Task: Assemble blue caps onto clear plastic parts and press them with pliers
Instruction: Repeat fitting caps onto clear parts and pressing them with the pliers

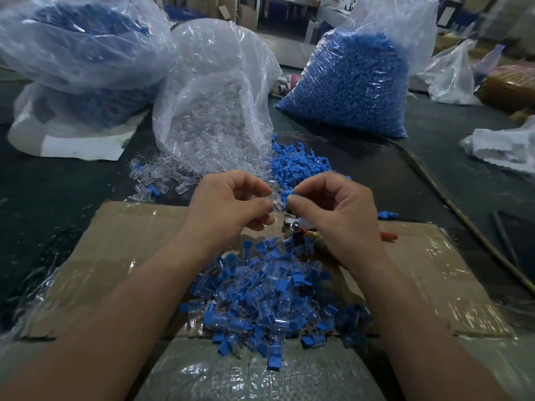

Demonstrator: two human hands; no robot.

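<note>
Above the cardboard box [130, 241], left hand [231, 205] pinching a clear part [275, 201], right hand [335, 208] pinching a blue cap [287, 195]; the cap should meet the opening squarely before pushing.

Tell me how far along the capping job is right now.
Done: a pile of capped pieces lies on the cardboard. In hand: the left hand pinches a clear part, the right hand pinches a blue cap beside it. Left: loose blue caps and loose clear parts on the table, plus a bag of clear parts and a bag of blue caps, both well filled.
</note>
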